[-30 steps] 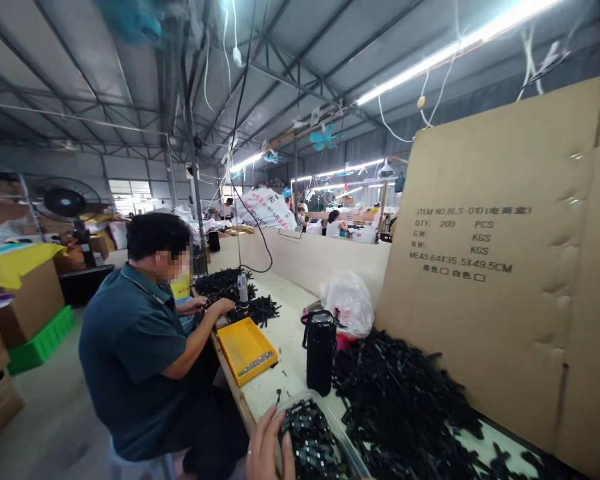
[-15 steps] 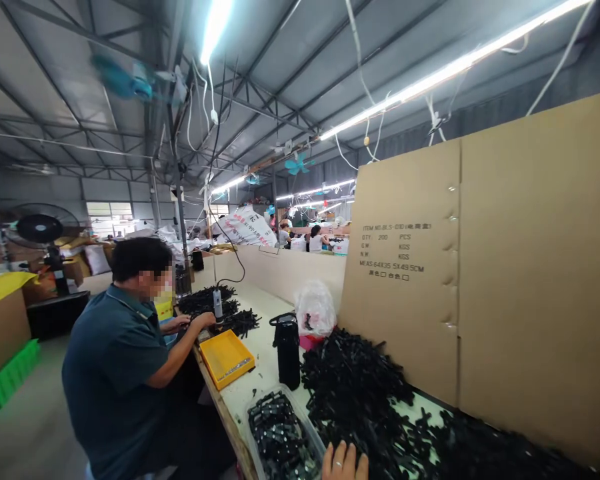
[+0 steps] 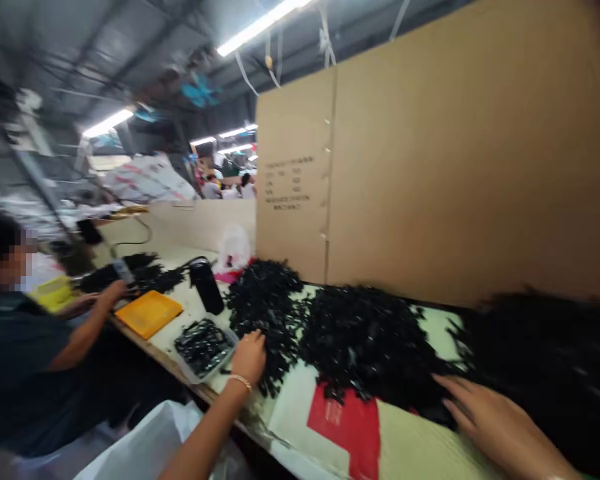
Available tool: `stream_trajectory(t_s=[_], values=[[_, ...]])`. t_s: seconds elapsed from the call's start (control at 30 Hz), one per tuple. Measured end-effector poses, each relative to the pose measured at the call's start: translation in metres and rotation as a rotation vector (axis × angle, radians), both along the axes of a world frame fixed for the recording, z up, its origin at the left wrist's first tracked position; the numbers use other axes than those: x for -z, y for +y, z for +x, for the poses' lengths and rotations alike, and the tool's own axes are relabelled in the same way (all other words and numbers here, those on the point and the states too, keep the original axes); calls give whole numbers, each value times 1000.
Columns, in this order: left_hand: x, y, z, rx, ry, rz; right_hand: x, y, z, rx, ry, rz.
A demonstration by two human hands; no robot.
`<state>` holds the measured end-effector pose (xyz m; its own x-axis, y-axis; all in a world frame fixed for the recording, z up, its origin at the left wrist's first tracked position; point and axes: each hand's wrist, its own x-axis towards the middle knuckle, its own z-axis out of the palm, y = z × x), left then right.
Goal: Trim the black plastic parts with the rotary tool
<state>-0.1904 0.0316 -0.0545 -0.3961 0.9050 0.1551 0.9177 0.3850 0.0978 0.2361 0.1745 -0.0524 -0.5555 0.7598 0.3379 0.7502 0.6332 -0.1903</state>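
Observation:
My left hand rests between a clear plastic box and a pile of small black parts. Its fingers lie loosely over the edge of the pile, their tips partly hidden, with nothing visible in them. Dark, shiny pieces fill the box. At the right, my right hand stretches its fingers toward the side of a second black pile. Thumb and fingers are apart there, slightly blurred, and I see nothing held.
A tall cardboard sheet stands behind the piles. Another dark heap lies far right. A red printed sheet lies on the table. Leftward are a black bottle pouch, a yellow tray and a seated co-worker.
The view has swung right and downward. My right hand has come into view at the black piles. More of my left arm shows, its hand still by the clear box.

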Motion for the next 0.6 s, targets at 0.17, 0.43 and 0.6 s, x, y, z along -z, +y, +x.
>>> stream_trajectory(t_s=[0.17,0.43,0.6], values=[[5,3,-19,84,91,-32,-30,-22,8,114,-181,-155],[2,-2,-34,210,102,106,-44,-9,2,237,-167,-150],[1,5,-50,204,-69,259,-42,20,4,436,-260,-165]])
